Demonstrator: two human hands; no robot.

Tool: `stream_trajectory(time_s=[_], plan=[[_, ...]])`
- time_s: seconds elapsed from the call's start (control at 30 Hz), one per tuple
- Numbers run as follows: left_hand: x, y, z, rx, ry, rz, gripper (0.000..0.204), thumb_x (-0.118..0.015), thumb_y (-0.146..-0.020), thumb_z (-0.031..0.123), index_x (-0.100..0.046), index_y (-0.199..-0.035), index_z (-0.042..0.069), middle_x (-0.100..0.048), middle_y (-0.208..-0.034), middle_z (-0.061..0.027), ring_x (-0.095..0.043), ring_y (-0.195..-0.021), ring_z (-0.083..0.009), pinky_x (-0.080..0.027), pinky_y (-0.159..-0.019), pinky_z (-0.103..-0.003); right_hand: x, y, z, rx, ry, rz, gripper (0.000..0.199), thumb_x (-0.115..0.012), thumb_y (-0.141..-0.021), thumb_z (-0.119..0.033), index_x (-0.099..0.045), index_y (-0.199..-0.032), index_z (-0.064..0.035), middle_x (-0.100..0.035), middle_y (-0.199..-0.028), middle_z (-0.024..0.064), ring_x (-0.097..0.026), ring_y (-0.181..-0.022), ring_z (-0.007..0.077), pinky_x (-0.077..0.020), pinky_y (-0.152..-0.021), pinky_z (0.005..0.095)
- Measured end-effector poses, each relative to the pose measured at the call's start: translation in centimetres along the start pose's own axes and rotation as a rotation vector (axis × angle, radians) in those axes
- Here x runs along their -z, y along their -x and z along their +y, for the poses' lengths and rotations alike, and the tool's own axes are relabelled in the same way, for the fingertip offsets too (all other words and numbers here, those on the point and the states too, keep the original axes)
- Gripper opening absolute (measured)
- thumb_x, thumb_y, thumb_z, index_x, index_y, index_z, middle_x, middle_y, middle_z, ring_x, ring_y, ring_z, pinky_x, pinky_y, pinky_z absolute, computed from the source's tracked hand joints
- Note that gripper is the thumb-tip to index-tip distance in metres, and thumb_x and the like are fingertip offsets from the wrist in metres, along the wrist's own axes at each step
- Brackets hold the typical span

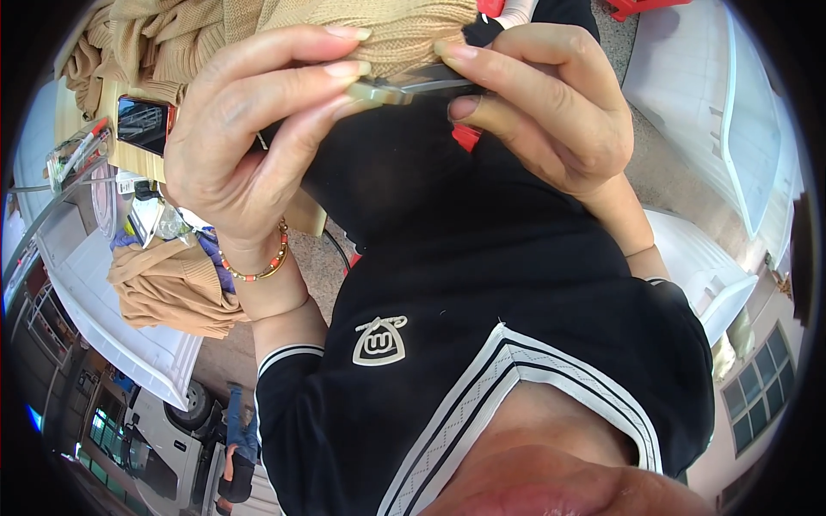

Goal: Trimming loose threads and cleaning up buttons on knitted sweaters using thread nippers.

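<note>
My left hand [245,129] pinches a slim metal tool [391,91] with a pale end between thumb and fingers; its exact kind does not show. The tool's thin dark end reaches across toward my right hand [559,107]. A tan ribbed knit fabric [404,34] lies just above the tool, under the fingertips of both hands. My right hand is curled, its index fingertip at the fabric's right edge and its thumb below. The dark end of the tool lies in the gap between that finger and thumb.
A phone [144,125] lies on a wooden tabletop [129,159] at left, by a holder with pens [79,153]. Folded tan knitwear [172,288] sits by a white bin [142,348]. Translucent bins [697,95] stand at right. A person [237,469] and a vehicle [168,447] appear lower left.
</note>
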State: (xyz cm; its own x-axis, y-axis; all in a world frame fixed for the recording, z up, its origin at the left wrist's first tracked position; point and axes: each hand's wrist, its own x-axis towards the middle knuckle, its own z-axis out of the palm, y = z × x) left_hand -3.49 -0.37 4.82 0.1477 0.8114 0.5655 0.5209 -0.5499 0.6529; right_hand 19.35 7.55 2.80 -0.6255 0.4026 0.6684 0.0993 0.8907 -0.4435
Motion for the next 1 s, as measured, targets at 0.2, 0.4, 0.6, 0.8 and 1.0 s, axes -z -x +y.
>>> stream_trajectory(time_s=[0.2, 0.4, 0.6, 0.8, 1.0], plan=[[0.32, -0.12, 0.43, 0.002, -0.021, -0.01, 0.017, -0.072, -0.077, -0.002, -0.067, -0.093, -0.006, -0.067, -0.098, -0.0221, -0.066, -0.093, -0.028, -0.052, -0.086, -0.034, -0.12, -0.39, -0.16, -0.002, -0.004, 0.006, 0.043, -0.081, -0.065, -0.007, -0.07, -0.105, 0.0026, -0.06, -0.092, 0.0091, -0.058, -0.078, 0.0161, -0.0477, -0.062, 0.0243], [-0.19, 0.07, -0.08, -0.001, -0.008, -0.008, 0.017, -0.071, -0.077, -0.003, -0.067, -0.093, -0.006, -0.067, -0.099, -0.022, -0.066, -0.093, -0.0276, -0.051, -0.086, -0.033, -0.26, -0.15, -0.04, -0.012, 0.019, 0.002, 0.044, -0.081, -0.065, -0.008, -0.07, -0.106, 0.0019, -0.06, -0.092, 0.0091, -0.058, -0.078, 0.0163, -0.0476, -0.062, 0.0246], [-0.15, 0.16, 0.1, -0.01, -0.041, 0.015, 0.017, -0.072, -0.076, -0.002, -0.067, -0.092, -0.006, -0.068, -0.099, -0.0222, -0.067, -0.092, -0.0275, -0.052, -0.085, -0.033, -0.35, -0.5, -0.14, 0.009, 0.026, 0.0, 0.043, -0.081, -0.065, -0.008, -0.07, -0.106, 0.0014, -0.06, -0.092, 0.0088, -0.058, -0.076, 0.0158, -0.0468, -0.061, 0.0249], [-0.31, 0.17, -0.02, -0.033, -0.021, 0.05, 0.017, -0.073, -0.076, -0.002, -0.067, -0.091, -0.006, -0.068, -0.097, -0.0222, -0.067, -0.09, -0.0274, -0.053, -0.083, -0.033, -0.38, -0.56, -0.22, 0.013, 0.037, -0.005, 0.042, -0.081, -0.067, -0.008, -0.071, -0.107, 0.0006, -0.06, -0.092, 0.0085, -0.057, -0.075, 0.0149, -0.0457, -0.06, 0.0245], [-0.43, 0.2, -0.05, -0.035, -0.029, 0.06, 0.017, -0.073, -0.075, -0.002, -0.067, -0.091, -0.005, -0.069, -0.096, -0.0219, -0.068, -0.089, -0.0271, -0.053, -0.082, -0.032, -0.36, -0.64, -0.21, 0.007, 0.023, -0.004, 0.041, -0.081, -0.067, -0.007, -0.071, -0.106, 0.0005, -0.06, -0.092, 0.0084, -0.057, -0.075, 0.0148, -0.0458, -0.06, 0.0242]])
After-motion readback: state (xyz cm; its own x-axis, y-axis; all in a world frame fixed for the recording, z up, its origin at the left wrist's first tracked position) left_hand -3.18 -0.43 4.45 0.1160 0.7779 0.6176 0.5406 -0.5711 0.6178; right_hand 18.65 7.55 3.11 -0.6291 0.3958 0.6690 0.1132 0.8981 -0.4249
